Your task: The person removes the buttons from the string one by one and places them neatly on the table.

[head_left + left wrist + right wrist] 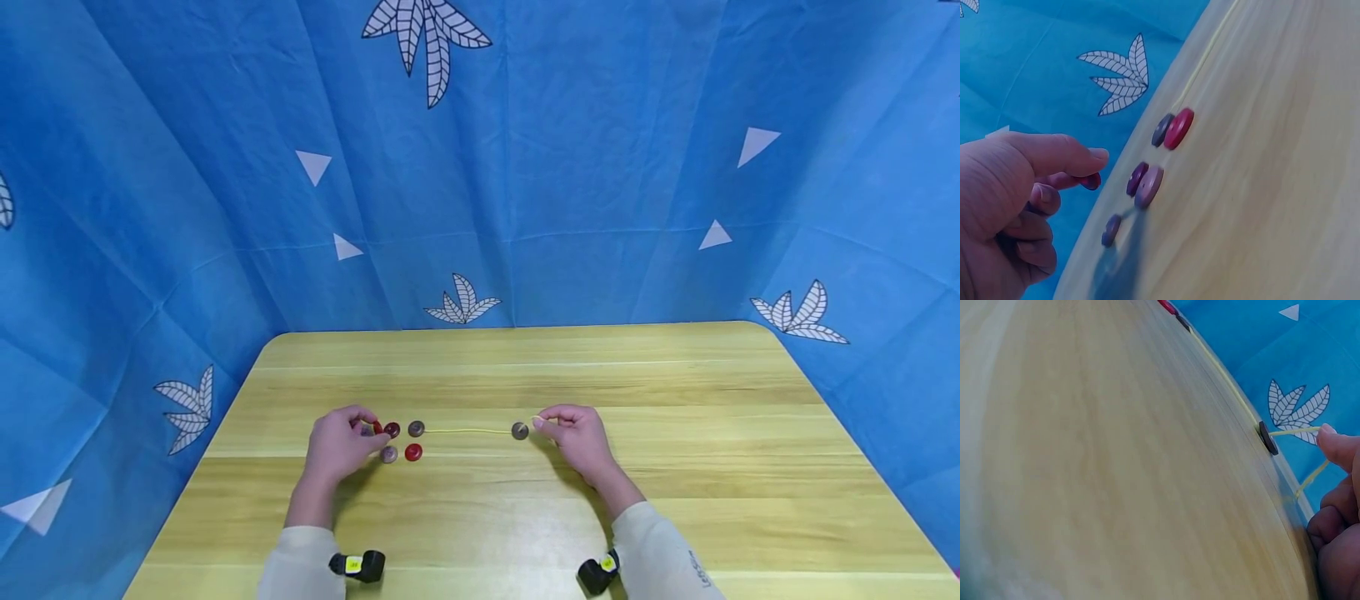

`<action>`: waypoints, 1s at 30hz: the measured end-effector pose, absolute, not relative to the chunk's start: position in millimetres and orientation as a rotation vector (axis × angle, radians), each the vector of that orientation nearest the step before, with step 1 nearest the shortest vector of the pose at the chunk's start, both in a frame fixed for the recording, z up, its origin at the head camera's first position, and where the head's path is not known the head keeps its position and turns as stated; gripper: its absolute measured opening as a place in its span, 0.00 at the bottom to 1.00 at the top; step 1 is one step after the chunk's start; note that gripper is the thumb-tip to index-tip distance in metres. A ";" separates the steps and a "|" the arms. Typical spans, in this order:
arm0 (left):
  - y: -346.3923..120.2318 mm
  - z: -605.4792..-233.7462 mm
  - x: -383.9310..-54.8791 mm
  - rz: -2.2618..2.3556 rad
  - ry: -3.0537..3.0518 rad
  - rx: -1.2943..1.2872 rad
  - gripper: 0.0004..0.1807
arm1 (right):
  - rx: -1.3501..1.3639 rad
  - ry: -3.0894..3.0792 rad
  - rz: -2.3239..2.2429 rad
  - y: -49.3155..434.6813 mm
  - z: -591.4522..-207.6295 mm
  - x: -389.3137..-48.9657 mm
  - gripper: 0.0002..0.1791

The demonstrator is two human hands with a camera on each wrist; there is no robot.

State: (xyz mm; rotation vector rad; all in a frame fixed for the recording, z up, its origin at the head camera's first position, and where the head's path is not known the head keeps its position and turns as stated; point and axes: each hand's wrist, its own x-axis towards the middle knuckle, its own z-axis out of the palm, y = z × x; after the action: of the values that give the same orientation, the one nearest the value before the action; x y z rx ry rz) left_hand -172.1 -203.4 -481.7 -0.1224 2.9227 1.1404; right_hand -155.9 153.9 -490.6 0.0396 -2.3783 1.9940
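Note:
My left hand [341, 443] pinches a red button [1090, 182] between thumb and forefinger, raised above the table. Just right of it lie a dark red button [392, 430] and a mauve button [388, 454]; a small purple button [1110, 230] sits below the fingers in the left wrist view. A dark grey button [416, 428] and another red button [413, 452] are a little farther right. From the grey button a yellow string [467, 431] runs straight to a dark brown button [520, 431] and through it. My right hand [577, 437] pinches the string's end beyond that button.
Everything rests on a light wooden table [495, 517] with rounded back corners. A blue cloth [570, 167] with leaf and triangle prints hangs behind and along both sides. Black wrist cameras are strapped at both sleeves.

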 end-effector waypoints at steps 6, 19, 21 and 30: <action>-211.6 -484.4 -166.3 1.123 2.912 -0.149 0.12 | 0.047 -2.384 1.990 153.8 -489.1 -154.6 0.03; -222.7 -494.9 -157.9 1.118 2.901 -0.207 0.12 | 0.001 -2.378 2.001 155.8 -508.3 -163.2 0.05; -224.1 -496.0 -157.1 1.112 2.906 -0.202 0.13 | -0.004 -2.376 1.997 157.2 -518.3 -167.2 0.05; -226.5 -502.7 -155.7 1.116 2.892 -0.226 0.14 | 0.020 -2.343 1.969 158.3 -531.6 -171.0 0.04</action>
State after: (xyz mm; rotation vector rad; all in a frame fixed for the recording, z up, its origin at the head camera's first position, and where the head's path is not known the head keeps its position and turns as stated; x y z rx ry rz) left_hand -155.7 -226.5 -502.7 -0.2257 2.8915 1.1156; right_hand -171.0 158.3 -531.6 0.0202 -2.3430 1.9692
